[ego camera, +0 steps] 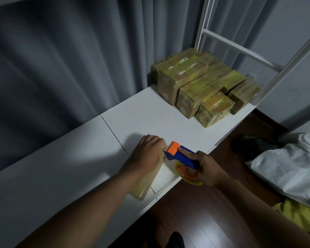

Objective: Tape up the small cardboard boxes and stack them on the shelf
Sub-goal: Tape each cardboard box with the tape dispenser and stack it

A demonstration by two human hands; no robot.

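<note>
A long cardboard box (147, 183) lies on the white shelf (141, 113) near its front edge. My left hand (148, 152) lies over the box's far end with its fingers curled over that end. My right hand (207, 170) grips a blue and orange tape dispenser (179, 153) with a yellowish roll of tape (188, 175) under it. The dispenser's toothed orange head meets the box's far end, right by my left fingers. Several taped boxes (200, 85) are stacked at the shelf's far right.
The white shelf frame (240, 49) rises behind the stack. Grey curtains (61, 59) hang behind the shelf. On the dark wooden floor (195, 221) to the right lie a black bag (252, 145), a white bag (290, 169) and something yellow (299, 213).
</note>
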